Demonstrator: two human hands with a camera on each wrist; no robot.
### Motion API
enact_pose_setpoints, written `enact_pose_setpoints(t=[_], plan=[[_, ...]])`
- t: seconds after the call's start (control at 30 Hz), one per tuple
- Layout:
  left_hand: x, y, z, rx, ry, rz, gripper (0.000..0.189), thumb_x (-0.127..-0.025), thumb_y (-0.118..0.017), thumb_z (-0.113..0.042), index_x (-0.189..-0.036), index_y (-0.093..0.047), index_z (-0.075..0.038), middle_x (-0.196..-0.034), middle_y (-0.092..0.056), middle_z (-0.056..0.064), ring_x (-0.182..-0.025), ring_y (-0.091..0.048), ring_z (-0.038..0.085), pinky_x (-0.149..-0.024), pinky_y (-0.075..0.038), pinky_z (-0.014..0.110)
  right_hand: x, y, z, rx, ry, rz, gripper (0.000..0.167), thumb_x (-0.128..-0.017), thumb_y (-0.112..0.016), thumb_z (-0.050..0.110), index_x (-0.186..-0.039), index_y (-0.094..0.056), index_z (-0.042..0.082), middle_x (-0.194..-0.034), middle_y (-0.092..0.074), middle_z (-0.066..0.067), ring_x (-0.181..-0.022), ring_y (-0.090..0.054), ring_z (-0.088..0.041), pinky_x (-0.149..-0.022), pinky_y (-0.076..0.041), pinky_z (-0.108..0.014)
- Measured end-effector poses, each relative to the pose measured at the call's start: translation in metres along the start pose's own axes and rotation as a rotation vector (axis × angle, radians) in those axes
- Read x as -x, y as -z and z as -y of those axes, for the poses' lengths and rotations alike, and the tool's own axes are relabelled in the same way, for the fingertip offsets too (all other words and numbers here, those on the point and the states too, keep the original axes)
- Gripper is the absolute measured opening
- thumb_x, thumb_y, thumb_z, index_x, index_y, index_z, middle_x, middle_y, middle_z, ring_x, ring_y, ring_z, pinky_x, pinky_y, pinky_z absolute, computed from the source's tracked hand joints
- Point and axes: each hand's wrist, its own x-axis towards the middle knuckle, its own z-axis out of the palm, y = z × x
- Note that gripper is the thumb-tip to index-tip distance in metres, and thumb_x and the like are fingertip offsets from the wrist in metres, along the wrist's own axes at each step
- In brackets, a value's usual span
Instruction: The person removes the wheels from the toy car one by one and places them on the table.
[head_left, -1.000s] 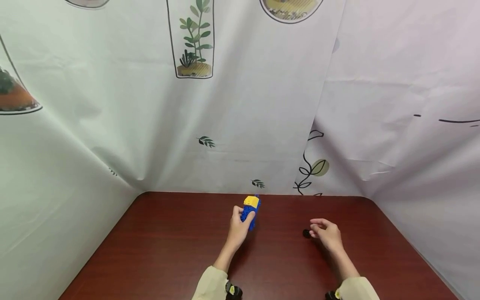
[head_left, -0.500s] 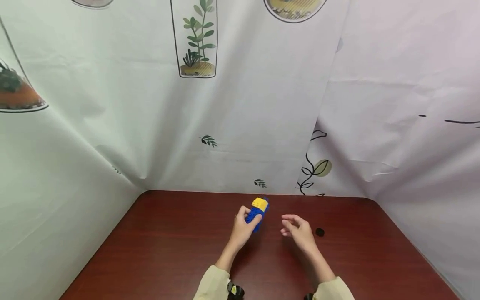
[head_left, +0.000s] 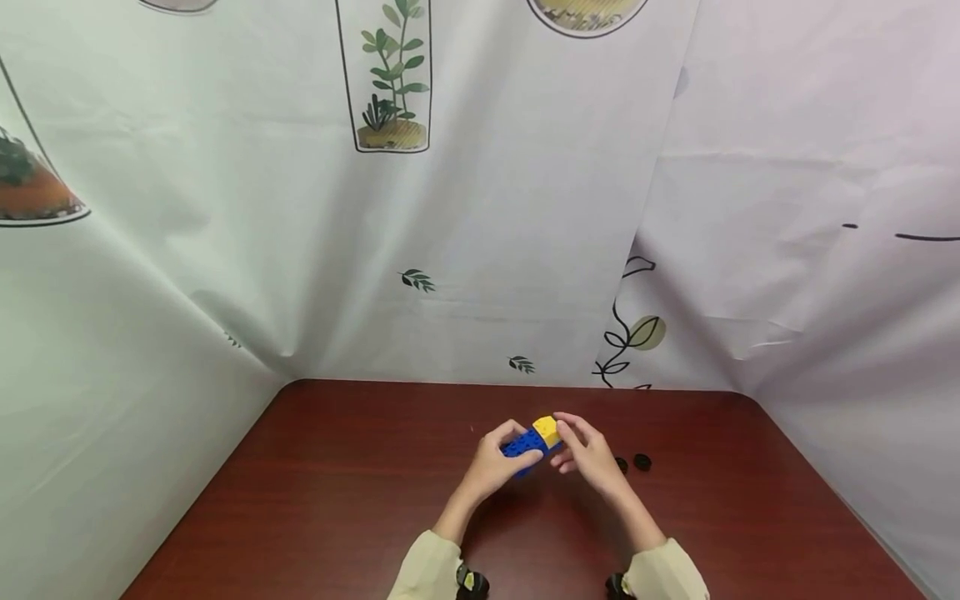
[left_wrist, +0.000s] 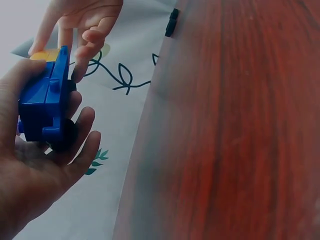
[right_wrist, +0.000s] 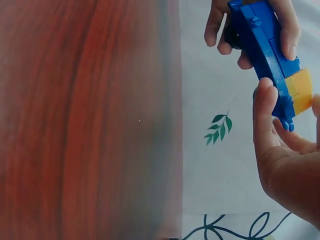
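Note:
A blue toy car (head_left: 524, 444) with a yellow block (head_left: 547, 430) at one end is held above the table. My left hand (head_left: 493, 463) grips its blue body, thumb on one side and fingers beneath. Round the yellow end are the fingers of my right hand (head_left: 590, 459), some touching the block and others the blue side. A black wheel (left_wrist: 64, 136) shows under the car in the left wrist view, near the left fingers. The right hand partly hides the yellow end.
Two black wheels (head_left: 642, 462) lie on the dark red wooden table (head_left: 360, 500) to the right of my right hand. White patterned cloth (head_left: 480, 208) hangs behind the table and along both sides.
The left hand has brought the car rightward and tilted it, yellow end to the right. My right hand has moved left, away from the wheels, and now touches the yellow end.

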Motion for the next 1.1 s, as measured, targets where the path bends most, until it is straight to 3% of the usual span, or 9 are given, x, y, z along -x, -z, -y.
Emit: enact_pose_setpoints(t=[0.27, 0.43, 0.6, 0.7, 0.83, 0.97, 1.1], plan=[[0.001, 0.007, 0.008, -0.034, -0.023, 0.028, 0.03, -0.086, -0.074, -0.03, -0.107, -0.066, -0.011, -0.106, -0.069, 0.011, -0.087, -0.059, 0.012, -0.076, -0.052, 0.023, 0.001, -0.004, -0.001, -0.032, -0.043, 0.004, 0.042, -0.1, -0.054, 0.025, -0.132, -0.052, -0.002, -0.09, -0.065, -0.01, -0.065, -0.063, -0.011, -0.063, -0.056, -0.022], [0.0, 0.007, 0.007, -0.094, -0.035, -0.03, 0.037, -0.086, -0.075, -0.029, -0.115, -0.066, -0.009, -0.115, -0.063, 0.013, -0.096, -0.057, 0.016, -0.08, -0.051, 0.025, 0.002, -0.006, -0.003, -0.135, -0.078, -0.004, 0.049, -0.099, -0.057, 0.024, -0.14, -0.045, 0.001, -0.103, -0.067, -0.012, -0.076, -0.067, -0.011, -0.072, -0.058, -0.024], [0.0, 0.004, 0.004, -0.088, 0.004, -0.123, 0.057, -0.086, -0.074, -0.024, -0.134, -0.051, -0.004, -0.129, -0.05, 0.022, -0.111, -0.053, 0.03, -0.093, -0.05, 0.042, 0.004, -0.012, -0.003, -0.296, -0.119, 0.007, 0.056, -0.099, -0.056, 0.019, -0.148, -0.034, 0.004, -0.11, -0.065, -0.011, -0.088, -0.07, -0.013, -0.079, -0.057, -0.024], [0.0, 0.004, 0.002, 0.039, 0.092, -0.133, 0.084, -0.087, -0.073, -0.018, -0.151, -0.021, 0.001, -0.139, -0.04, 0.031, -0.116, -0.054, 0.038, -0.096, -0.05, 0.049, 0.006, -0.017, -0.004, -0.377, -0.13, 0.006, 0.056, -0.099, -0.055, 0.015, -0.149, -0.032, 0.003, -0.109, -0.065, -0.01, -0.089, -0.07, -0.013, -0.081, -0.057, -0.024], [-0.003, 0.007, -0.002, 0.336, 0.251, -0.104, 0.108, -0.089, -0.07, -0.013, -0.151, 0.017, 0.003, -0.146, -0.028, 0.039, -0.118, -0.059, 0.042, -0.095, -0.052, 0.047, 0.009, -0.025, -0.005, -0.434, -0.128, -0.007, 0.054, -0.098, -0.054, 0.007, -0.146, -0.032, 0.0, -0.111, -0.062, -0.012, -0.089, -0.07, -0.014, -0.079, -0.057, -0.023], [-0.005, 0.011, -0.005, 0.566, 0.333, -0.123, 0.103, -0.094, -0.063, -0.012, -0.148, 0.022, 0.005, -0.149, -0.02, 0.041, -0.117, -0.06, 0.034, -0.102, -0.047, 0.047, 0.012, -0.035, -0.004, -0.468, -0.126, -0.012, 0.053, -0.096, -0.055, 0.002, -0.143, -0.03, -0.001, -0.115, -0.058, -0.014, -0.09, -0.07, -0.014, -0.078, -0.056, -0.022], [-0.007, 0.013, -0.004, 0.618, 0.333, -0.158, 0.091, -0.098, -0.058, -0.018, -0.149, 0.012, 0.012, -0.145, -0.029, 0.039, -0.104, -0.064, 0.02, -0.102, -0.046, 0.047, 0.015, -0.044, -0.002, -0.475, -0.105, -0.009, 0.055, -0.096, -0.056, 0.003, -0.143, -0.029, -0.002, -0.116, -0.058, -0.015, -0.091, -0.07, -0.013, -0.078, -0.056, -0.021]])
